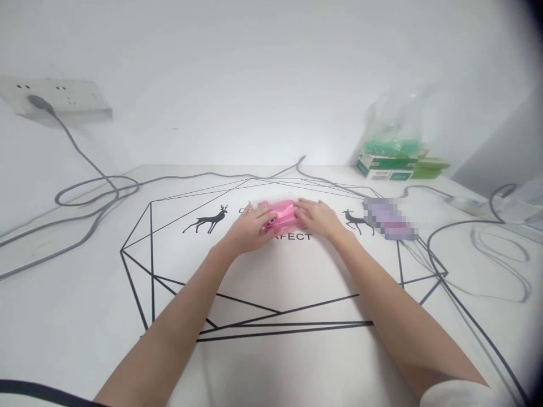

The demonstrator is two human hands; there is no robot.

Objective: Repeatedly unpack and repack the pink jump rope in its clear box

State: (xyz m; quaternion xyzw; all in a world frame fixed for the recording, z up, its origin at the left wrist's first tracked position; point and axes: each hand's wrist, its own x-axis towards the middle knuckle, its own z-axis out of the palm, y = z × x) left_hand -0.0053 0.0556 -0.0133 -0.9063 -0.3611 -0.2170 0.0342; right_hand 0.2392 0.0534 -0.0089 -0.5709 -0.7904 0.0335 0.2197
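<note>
A bright pink item in a clear plastic bag [283, 213] lies on the white printed table top, between my two hands. My left hand [253, 227] grips its left side, fingers curled over the plastic. On the opposite side my right hand [317, 217] holds the right edge, with fingertips bent onto the pink surface. What the pink item is cannot be made out, as fingers and shiny film cover parts of it. Black lettering on the table is partly hidden beneath the bag and my left hand.
To the right lies a pixelated purple phone-shaped thing [391, 218]. Green and white boxes [388, 167] stand at the back right under a clear bag with green contents [392, 135]. Grey cables [114, 186] loop along the left and back; a wall socket [72, 96] holds a plug.
</note>
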